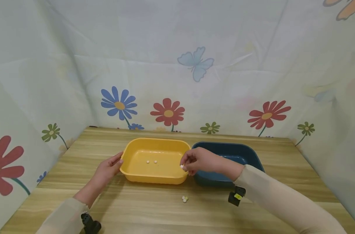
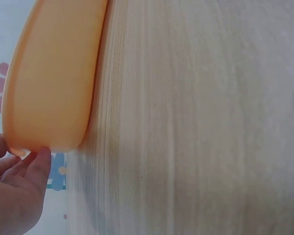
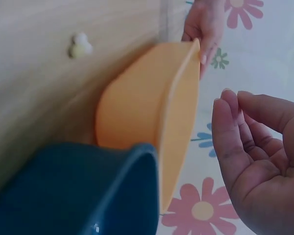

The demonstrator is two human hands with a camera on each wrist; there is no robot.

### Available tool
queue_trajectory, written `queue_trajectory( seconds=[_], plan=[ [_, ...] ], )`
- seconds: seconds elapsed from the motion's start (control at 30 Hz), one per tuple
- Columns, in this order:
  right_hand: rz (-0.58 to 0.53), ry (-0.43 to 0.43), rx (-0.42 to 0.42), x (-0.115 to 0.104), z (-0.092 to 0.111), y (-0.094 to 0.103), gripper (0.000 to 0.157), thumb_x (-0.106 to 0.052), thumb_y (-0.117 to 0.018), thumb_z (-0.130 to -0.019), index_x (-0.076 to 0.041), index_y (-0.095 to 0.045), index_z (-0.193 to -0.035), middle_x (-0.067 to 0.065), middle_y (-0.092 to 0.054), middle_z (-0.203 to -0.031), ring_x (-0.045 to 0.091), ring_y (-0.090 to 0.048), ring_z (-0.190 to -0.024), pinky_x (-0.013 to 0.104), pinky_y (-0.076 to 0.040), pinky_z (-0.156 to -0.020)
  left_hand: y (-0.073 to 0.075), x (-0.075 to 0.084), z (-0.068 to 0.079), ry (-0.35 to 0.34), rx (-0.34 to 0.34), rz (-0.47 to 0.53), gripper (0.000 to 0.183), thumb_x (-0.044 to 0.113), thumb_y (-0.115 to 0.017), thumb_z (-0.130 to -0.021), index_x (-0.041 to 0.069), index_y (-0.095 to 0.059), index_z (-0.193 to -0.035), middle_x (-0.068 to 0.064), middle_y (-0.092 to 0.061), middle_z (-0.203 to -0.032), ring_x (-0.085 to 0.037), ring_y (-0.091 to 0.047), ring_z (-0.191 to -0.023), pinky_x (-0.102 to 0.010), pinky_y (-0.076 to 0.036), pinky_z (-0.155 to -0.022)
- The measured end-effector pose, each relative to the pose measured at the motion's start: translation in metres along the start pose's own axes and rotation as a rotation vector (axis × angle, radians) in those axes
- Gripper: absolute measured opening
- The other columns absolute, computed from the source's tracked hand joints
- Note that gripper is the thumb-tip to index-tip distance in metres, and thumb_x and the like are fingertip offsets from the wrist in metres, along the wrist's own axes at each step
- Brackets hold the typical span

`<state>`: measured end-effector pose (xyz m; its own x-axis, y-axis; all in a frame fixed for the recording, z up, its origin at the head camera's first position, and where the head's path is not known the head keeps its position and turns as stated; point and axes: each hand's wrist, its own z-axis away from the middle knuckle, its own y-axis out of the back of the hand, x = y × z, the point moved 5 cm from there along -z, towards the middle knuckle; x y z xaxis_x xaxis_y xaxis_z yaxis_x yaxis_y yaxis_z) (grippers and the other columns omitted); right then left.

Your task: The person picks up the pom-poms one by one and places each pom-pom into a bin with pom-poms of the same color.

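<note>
My left hand (image 1: 108, 169) holds the left end of a yellow plastic basin (image 1: 154, 179) by its rim. In the left wrist view, fingers and thumb (image 2: 41, 164) meet the basin's edge. My right hand (image 1: 201, 160) is above the basin's right rim, pinching a small white ball (image 1: 181, 166) between thumb and fingertips. The right wrist view shows those fingertips together, with the ball hidden. Inside the basin lie two more small white balls, one left (image 1: 148, 162) and one right (image 1: 155, 162). A small cluster of white and yellow-green balls (image 1: 184, 199) lies on the table in front.
A dark blue basin (image 1: 253, 156) stands right beside the yellow one, partly covered by my right hand and forearm. Both are on a wood-grain table (image 1: 142, 208). Behind and at the sides hangs a pale cloth (image 1: 230, 84) printed with flowers and a butterfly.
</note>
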<state>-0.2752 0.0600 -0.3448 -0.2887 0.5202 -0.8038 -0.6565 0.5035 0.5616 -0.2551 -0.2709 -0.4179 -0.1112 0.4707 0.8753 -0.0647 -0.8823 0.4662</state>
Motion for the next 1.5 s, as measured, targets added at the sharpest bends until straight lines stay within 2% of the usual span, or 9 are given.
queue_trajectory(
  seconds=[0.37,0.67,0.87,1.1,1.5],
  plan=[
    [0.019,-0.059,-0.011,-0.012,-0.036,0.018,0.015,-0.012,-0.065,-0.1,-0.001,-0.068,-0.11,0.012,-0.07,-0.093,0.012,-0.066,-0.077,0.028,-0.064,-0.081,0.0,0.001,-0.001,-0.006,0.001,0.006,0.057,0.021,-0.044,-0.111,-0.004,-0.026,-0.159,-0.028,-0.037,-0.159,-0.037,-0.046,-0.144,-0.025,-0.056,-0.103],
    [0.031,-0.087,-0.034,-0.021,-0.059,0.026,0.015,-0.012,-0.066,-0.099,-0.002,-0.069,-0.11,0.011,-0.069,-0.095,0.013,-0.067,-0.078,0.028,-0.064,-0.082,0.001,0.002,0.0,0.006,-0.007,0.001,0.058,0.023,-0.043,-0.112,-0.003,-0.024,-0.16,-0.028,-0.034,-0.161,-0.041,-0.042,-0.147,-0.032,-0.053,-0.107],
    [0.079,-0.098,-0.044,-0.026,-0.079,0.031,0.015,-0.013,-0.068,-0.098,-0.002,-0.07,-0.109,0.015,-0.072,-0.097,0.013,-0.067,-0.075,0.027,-0.064,-0.08,0.002,0.002,0.0,-0.002,-0.008,0.013,0.057,0.019,-0.043,-0.111,-0.005,-0.024,-0.159,-0.029,-0.034,-0.16,-0.042,-0.042,-0.146,-0.03,-0.054,-0.105],
    [0.124,-0.124,-0.059,-0.027,-0.097,0.032,0.013,-0.015,-0.07,-0.098,-0.006,-0.071,-0.107,0.007,-0.07,-0.094,0.015,-0.068,-0.079,0.025,-0.064,-0.081,0.0,0.002,0.0,-0.007,-0.001,0.025,0.055,0.015,-0.043,-0.111,-0.006,-0.026,-0.158,-0.03,-0.036,-0.158,-0.042,-0.043,-0.145,-0.028,-0.056,-0.103],
    [0.149,-0.138,-0.092,-0.025,-0.12,0.023,0.011,-0.015,-0.069,-0.098,-0.006,-0.07,-0.106,0.006,-0.07,-0.096,0.016,-0.066,-0.08,0.024,-0.063,-0.083,0.0,0.004,0.002,-0.017,-0.002,0.021,0.056,0.016,-0.043,-0.111,-0.006,-0.026,-0.159,-0.031,-0.037,-0.158,-0.043,-0.045,-0.144,-0.03,-0.056,-0.104]
  ],
)
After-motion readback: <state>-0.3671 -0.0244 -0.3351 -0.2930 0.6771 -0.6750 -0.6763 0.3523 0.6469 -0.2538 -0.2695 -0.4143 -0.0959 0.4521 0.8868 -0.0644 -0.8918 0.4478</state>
